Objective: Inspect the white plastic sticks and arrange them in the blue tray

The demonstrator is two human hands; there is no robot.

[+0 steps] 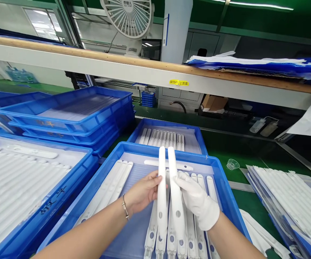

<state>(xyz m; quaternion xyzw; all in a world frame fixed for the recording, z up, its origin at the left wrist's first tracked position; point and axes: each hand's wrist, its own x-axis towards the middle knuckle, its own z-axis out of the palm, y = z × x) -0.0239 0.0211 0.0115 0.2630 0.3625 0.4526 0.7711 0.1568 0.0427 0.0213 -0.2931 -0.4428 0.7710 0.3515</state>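
The left hand (141,192) is bare, with a bracelet at the wrist; its fingers (152,178) curl lightly around the left strip (162,190), thumb in front, gripping it near the middle. The right hand (198,201) wears a white glove; its fingers (183,180) close on the right strip (174,194), also about halfway along. Both strips are long, white and slim, and stand nearly upright side by side, close together at the top, over the tray (225,187).

Each strip is held at a single spot around its middle, so the long ends are free to swing. I judge that one could slip or tip in the fingers and knock against the other, or drop onto the row of strips (195,230) lying in the tray below and push them out of line. The glove may give a looser grip than the bare hand, so the right strip looks the more likely to slide.

Another single strip (168,164) lies crosswise at the far end of the tray. A second tray (168,126) with more strips sits behind it, a stack of trays (63,118) to the far left, and a small clear cup (232,164) stands on the green tabletop (225,147) to the right.
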